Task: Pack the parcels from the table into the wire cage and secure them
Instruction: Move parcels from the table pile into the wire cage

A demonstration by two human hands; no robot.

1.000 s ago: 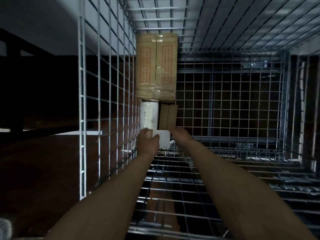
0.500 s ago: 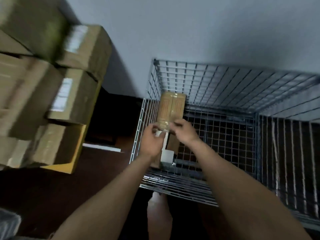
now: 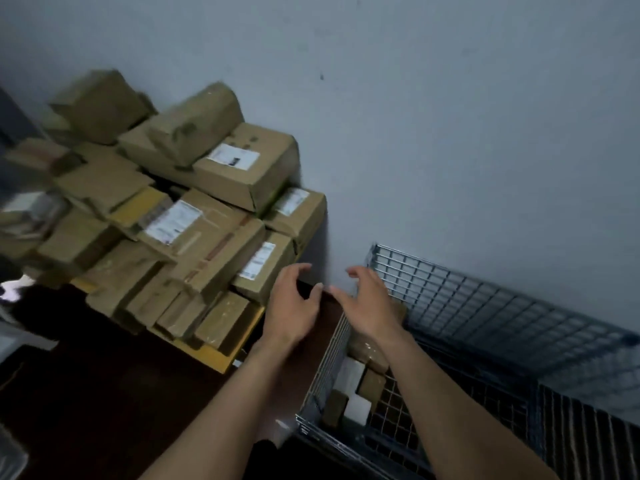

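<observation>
A heap of brown cardboard parcels (image 3: pixel 207 233), several with white labels, covers the yellow-edged table (image 3: pixel 221 362) at the left. The wire cage (image 3: pixel 485 306) stands at the lower right against the wall. Inside its left corner lie a few small parcels: a brown one (image 3: pixel 369 351), a white one (image 3: pixel 351 375) and another white one (image 3: pixel 358 408). My left hand (image 3: pixel 291 306) and my right hand (image 3: pixel 367 303) hover empty between table and cage, fingers loosely spread. The right hand is over the cage's left wall; the left hand is close to the nearest labelled box (image 3: pixel 263 265).
A grey wall (image 3: pixel 450 133) runs behind both table and cage. Dark brown floor (image 3: pixel 104 393) lies below the table. Most of the cage's floor to the right is bare mesh (image 3: pixel 485 410). A blurred pale object (image 3: pixel 14 289) sits at the far left edge.
My hands have left the parcels set in the cage corner and risen out of it, empty. My view has swung up and left from the cage toward the parcel heap.
</observation>
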